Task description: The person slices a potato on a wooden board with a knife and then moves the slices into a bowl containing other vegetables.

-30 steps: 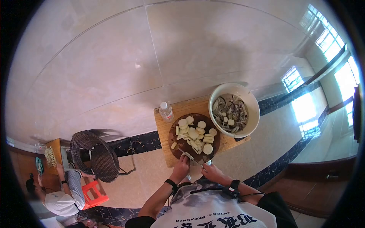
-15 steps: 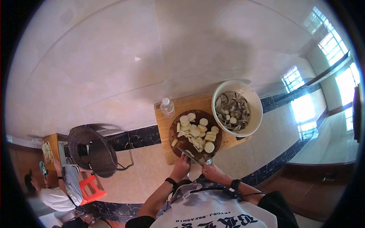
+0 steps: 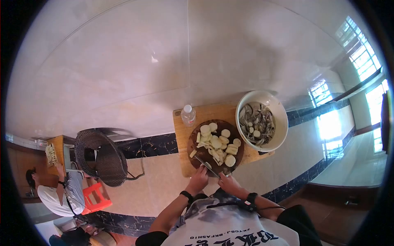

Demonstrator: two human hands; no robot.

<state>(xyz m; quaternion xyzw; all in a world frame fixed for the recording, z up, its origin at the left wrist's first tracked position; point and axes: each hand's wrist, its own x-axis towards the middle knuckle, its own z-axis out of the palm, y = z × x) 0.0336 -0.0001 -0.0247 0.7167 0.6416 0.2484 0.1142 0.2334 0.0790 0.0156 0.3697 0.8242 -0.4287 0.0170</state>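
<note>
My right hand (image 3: pixel 230 183) is closed round the handle of a kitchen knife (image 3: pixel 206 165). Its blade slants up and left over the near edge of a round dark cutting board (image 3: pixel 197 141). At the blade's left side my left hand (image 3: pixel 199 177) has its fingers curled at a pale vegetable piece (image 3: pixel 208 165), partly hidden by fingers and knife. Thick pale round vegetable slices (image 3: pixel 216 142) cover the middle of the board, with cut sticks (image 3: pixel 217 156) among them. A short pale stick (image 3: pixel 193 153) lies at the board's left edge.
The board rests on a wooden table (image 3: pixel 182 164) against the tiled wall. A plastic bottle (image 3: pixel 188 116) stands at back left, and a white basin (image 3: pixel 280 133) of cut vegetable strips in liquid at right. Farther left are a dark wicker chair (image 3: pixel 111 166), a red stool (image 3: pixel 96 200) and a seated person (image 3: pixel 55 201).
The view has shifted, so the table and basin sit slightly farther right. Both hands stay at the board's near edge with the knife between them; the seated person has leaned slightly.
</note>
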